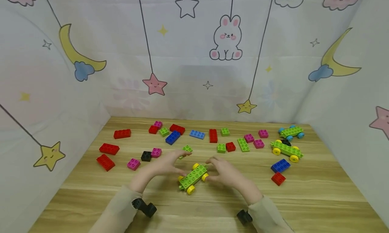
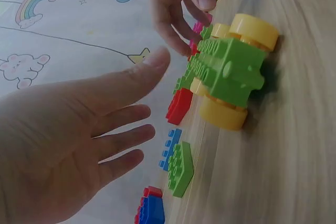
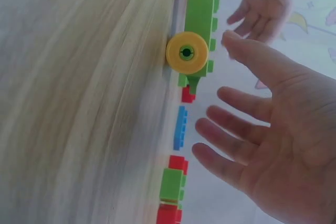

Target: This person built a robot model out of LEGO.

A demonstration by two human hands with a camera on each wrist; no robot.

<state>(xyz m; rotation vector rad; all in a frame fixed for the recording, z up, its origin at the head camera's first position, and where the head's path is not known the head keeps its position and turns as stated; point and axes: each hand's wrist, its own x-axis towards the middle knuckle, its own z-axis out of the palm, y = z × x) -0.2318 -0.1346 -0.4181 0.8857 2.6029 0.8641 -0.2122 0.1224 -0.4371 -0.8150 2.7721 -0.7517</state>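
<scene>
Head view: the left hand (image 1: 168, 163) and the right hand (image 1: 225, 172) stand spread wide on either side of a green wheeled base (image 1: 193, 178), thumbs and fingers loosely extended, holding nothing. Both wrist views show a gap between thumb and base. The base sits at the near middle of the table (image 1: 218, 209), aslant from near left to far right, a smooth-sided plastic block with round studs on top, a small knob at its end and thick yellow wheels (image 3: 198, 51) with a dark slotted hole in the hub.

Just beyond the left hand lies a flat green brick (image 1: 187, 148); to its left, a black brick (image 1: 146, 156) touches a magenta brick (image 1: 156, 152). Farther right stand a second yellow-wheeled base (image 1: 287, 149) and, behind it, a blue-wheeled base (image 1: 291, 132); nearer are a dark blue brick (image 1: 280, 165) and a small red brick (image 1: 278, 178). Streaky wood grain runs across the tabletop. At the far side hangs creased white cloth (image 1: 188, 50), printed with moons, stars and a rabbit.
</scene>
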